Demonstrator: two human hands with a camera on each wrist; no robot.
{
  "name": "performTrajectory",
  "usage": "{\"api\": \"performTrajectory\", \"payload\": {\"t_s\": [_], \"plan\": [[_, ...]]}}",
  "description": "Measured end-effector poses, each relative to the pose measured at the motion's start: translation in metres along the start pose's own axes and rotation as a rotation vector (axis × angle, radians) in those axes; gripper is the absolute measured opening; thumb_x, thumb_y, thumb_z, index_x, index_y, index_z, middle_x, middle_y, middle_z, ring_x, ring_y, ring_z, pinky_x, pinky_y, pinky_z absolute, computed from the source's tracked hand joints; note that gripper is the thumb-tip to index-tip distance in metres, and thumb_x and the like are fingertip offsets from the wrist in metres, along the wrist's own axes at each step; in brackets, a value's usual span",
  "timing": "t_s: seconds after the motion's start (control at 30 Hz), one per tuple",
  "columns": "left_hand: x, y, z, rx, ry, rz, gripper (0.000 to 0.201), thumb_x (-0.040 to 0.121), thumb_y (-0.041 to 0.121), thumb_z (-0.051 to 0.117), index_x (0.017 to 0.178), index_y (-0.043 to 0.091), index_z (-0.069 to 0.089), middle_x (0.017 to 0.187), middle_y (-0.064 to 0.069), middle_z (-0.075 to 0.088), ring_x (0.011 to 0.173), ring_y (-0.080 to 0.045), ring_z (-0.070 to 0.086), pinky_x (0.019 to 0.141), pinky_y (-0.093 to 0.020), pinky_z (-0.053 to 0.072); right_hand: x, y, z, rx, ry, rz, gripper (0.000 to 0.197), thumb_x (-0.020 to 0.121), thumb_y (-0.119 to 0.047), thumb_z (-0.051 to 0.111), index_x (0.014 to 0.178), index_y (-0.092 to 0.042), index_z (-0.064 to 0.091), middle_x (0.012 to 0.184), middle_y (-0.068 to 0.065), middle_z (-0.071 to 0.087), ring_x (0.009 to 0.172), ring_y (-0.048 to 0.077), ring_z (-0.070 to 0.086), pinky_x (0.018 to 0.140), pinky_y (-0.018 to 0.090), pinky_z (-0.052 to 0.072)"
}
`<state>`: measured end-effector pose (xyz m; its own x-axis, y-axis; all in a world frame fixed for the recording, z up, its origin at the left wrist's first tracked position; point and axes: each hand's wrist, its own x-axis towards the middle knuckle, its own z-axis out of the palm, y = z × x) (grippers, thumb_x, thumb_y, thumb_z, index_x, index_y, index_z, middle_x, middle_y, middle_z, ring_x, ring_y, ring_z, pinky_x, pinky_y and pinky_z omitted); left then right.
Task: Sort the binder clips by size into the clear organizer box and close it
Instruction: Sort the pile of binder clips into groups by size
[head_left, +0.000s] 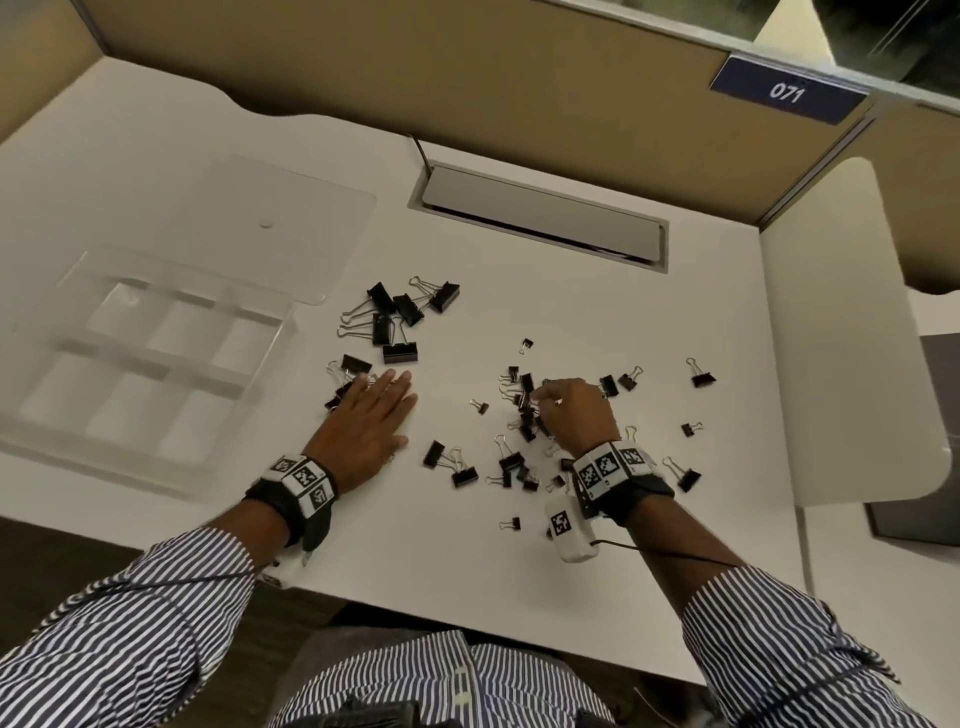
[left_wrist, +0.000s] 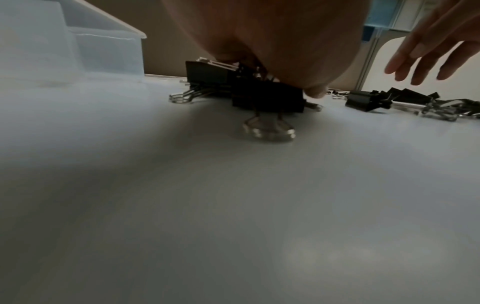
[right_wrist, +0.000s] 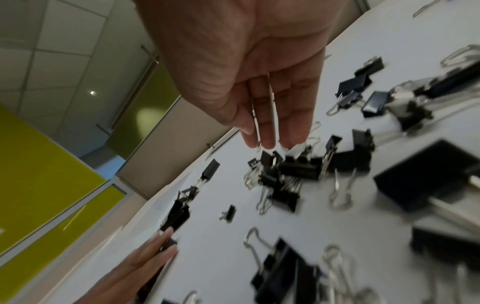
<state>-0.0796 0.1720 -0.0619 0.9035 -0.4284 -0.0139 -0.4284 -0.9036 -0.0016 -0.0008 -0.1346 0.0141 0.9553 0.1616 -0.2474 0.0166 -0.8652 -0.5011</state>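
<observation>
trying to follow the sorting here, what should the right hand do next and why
Probably lift the right hand and carry what it pinches to the clear plastic organizer box. Its fingertips are closed on thin silver wire handles above the pile of small black binder clips; which clip hangs from them is hidden. All of the box's compartments look empty, and its lid lies open behind.

Black binder clips (head_left: 524, 410) with silver wire handles lie scattered in three sizes across the middle of the white desk (head_left: 571, 312), the largest clustered (head_left: 395, 322) toward its far side. A clear organizer box (head_left: 67, 415), six compartments all empty, sits open at the left edge, its clear lid (head_left: 291, 218) flat behind it.
</observation>
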Motion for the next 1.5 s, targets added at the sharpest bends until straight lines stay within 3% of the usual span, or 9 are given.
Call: {"api": "performTrajectory", "payload": {"t_s": [0.1,0.27,0.37,0.5,0.7,0.97,1.1,1.3,1.5], "plan": [[0.005,0.009,-0.007,-0.015,0.009,-0.024,0.066,0.096,0.052,0.026,0.147,0.012,0.04,0.158,-0.014,0.026,0.148,-0.031,0.017,0.118,-0.056,0.015,0.006,0.016,-0.015,0.018,0.054,0.021,0.025,0.088,-0.015,0.056,0.099,-0.022,0.077,0.109,-0.002,0.074,0.103,0.018,0.066,0.082,0.022,0.043],[0.043,0.041,-0.02,-0.159,0.087,-0.021,0.057,0.096,0.049,0.036,0.142,0.016,0.047,0.152,-0.011,0.039,0.144,-0.03,0.029,0.117,-0.054,0.022,0.016,0.034,-0.028,-0.039,0.051,0.029,0.027,0.089,-0.016,0.056,0.107,-0.023,0.075,0.111,0.0,0.073,0.104,0.02,0.065,0.089,0.029,0.047],[0.076,0.063,-0.029,-0.256,0.153,0.002,0.046,0.092,0.037,0.056,0.131,0.013,0.057,0.131,-0.01,0.059,0.129,-0.032,0.049,0.109,-0.051,0.038,0.019,0.041,-0.031,-0.056,0.018,0.015,0.028,0.089,-0.015,0.057,0.111,-0.021,0.073,0.113,0.0,0.071,0.106,0.02,0.063,0.088,0.027,0.044],[0.116,0.086,-0.041,-0.359,0.142,-0.016,0.044,0.082,0.028,0.072,0.122,0.011,0.062,0.112,-0.009,0.066,0.105,-0.031,0.061,0.09,-0.047,0.049,0.02,0.053,-0.035,-0.047,0.011,0.016,0.028,0.088,-0.017,0.058,0.11,-0.023,0.073,0.109,-0.003,0.072,0.103,0.019,0.065,0.087,0.028,0.047],[0.15,0.1,-0.043,-0.278,0.045,-0.051,0.041,0.08,0.028,0.075,0.114,0.008,0.066,0.101,-0.01,0.065,0.093,-0.032,0.057,0.077,-0.042,0.046,0.013,0.075,-0.04,-0.04,-0.015,0.026,0.026,0.089,-0.02,0.06,0.112,-0.023,0.072,0.112,-0.003,0.069,0.096,0.017,0.065,0.089,0.032,0.051],[0.176,0.105,-0.037,-0.153,-0.07,-0.137,0.032,0.087,0.041,0.064,0.108,0.017,0.064,0.109,-0.003,0.058,0.105,-0.024,0.048,0.089,-0.037,0.037,0.013,0.086,-0.042,0.032,-0.005,0.038,0.024,0.09,-0.019,0.058,0.109,-0.026,0.071,0.11,-0.008,0.068,0.087,0.011,0.063,0.079,0.027,0.047],[0.182,0.109,-0.037,-0.162,-0.064,-0.193,0.035,0.085,0.043,0.066,0.107,0.016,0.064,0.109,-0.003,0.06,0.104,-0.024,0.05,0.088,-0.037,0.038,0.014,0.085,-0.039,0.028,-0.023,0.024,0.024,0.091,-0.021,0.059,0.11,-0.027,0.07,0.109,-0.007,0.068,0.088,0.011,0.063,0.082,0.03,0.051],[0.187,0.112,-0.038,-0.245,-0.028,-0.297,0.03,0.082,0.024,0.064,0.11,0.014,0.058,0.106,-0.005,0.06,0.097,-0.026,0.053,0.083,-0.037,0.04,0.011,0.079,-0.038,0.021,-0.025,-0.003,0.025,0.091,-0.021,0.058,0.112,-0.027,0.07,0.106,-0.006,0.068,0.09,0.011,0.062,0.082,0.03,0.051],[0.18,0.102,-0.052,-0.399,0.114,-0.339,0.031,0.079,0.031,0.067,0.104,0.014,0.063,0.101,-0.006,0.06,0.087,-0.027,0.058,0.078,-0.039,0.046,0.009,0.076,-0.037,0.033,-0.024,-0.03,0.025,0.09,-0.019,0.06,0.112,-0.027,0.07,0.105,-0.005,0.068,0.092,0.012,0.061,0.084,0.032,0.052]]}}
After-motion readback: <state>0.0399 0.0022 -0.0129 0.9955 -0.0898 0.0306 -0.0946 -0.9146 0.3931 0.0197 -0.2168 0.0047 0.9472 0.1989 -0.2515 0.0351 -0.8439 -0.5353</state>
